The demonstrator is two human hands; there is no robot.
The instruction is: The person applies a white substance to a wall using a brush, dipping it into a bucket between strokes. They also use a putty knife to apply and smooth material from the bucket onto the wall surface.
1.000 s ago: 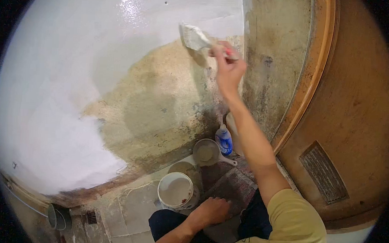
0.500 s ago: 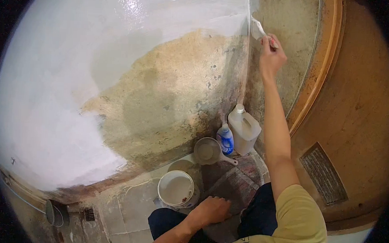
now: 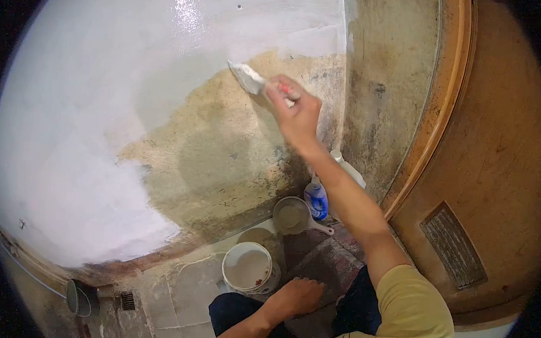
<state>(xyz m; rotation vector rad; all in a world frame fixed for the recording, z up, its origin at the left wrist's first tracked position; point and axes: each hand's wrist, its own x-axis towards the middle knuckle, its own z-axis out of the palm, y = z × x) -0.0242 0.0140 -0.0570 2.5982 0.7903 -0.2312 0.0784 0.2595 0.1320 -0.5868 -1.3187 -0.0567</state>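
Note:
My right hand grips the handle of a paintbrush, its bristles coated white. The brush tip is at the edge between white paint and the bare, stained part of the wall. Low in the view, my left hand is curled into a loose fist near my knees, with no object showing in it. Just left of that hand stands a white bucket with pale liquid inside.
A grey dipper lies on the floor by the wall, beside a blue bottle. My forearm partly hides a white jug in the corner. At right is a brown door with a vent. A dark bucket sits by a drain.
My right hand has carried the paintbrush left and down, from the corner by the side wall to the paint edge on the main wall. My left hand has barely moved.

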